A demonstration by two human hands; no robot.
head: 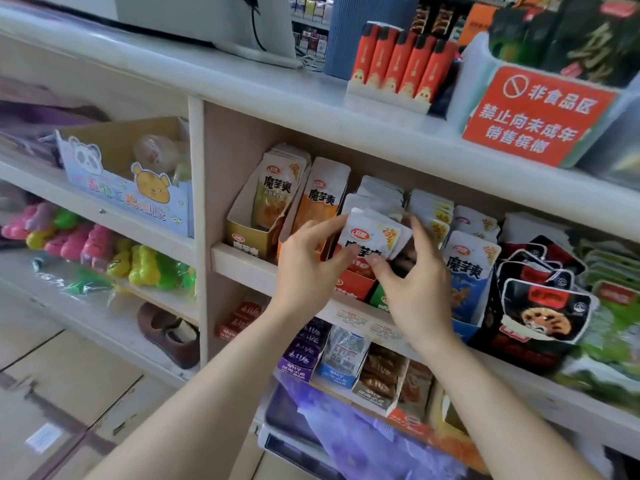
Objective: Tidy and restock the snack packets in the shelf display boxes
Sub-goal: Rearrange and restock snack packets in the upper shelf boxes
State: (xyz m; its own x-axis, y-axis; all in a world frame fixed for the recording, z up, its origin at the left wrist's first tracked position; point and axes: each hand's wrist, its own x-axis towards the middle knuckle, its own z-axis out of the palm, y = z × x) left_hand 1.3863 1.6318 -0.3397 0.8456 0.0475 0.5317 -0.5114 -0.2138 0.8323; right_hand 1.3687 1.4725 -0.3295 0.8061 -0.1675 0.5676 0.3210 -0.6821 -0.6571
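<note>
White snack packets, perhaps a small stack, sit above the red box at the front edge of the shelf, pinched by the left hand and the right hand from either side.

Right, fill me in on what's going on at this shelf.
A person is tidying snack packets on the middle shelf. The left hand and right hand together pinch a white packet at the front of a row standing in the red display box. The yellow box and blue box along the same shelf hold upright packets.
</note>
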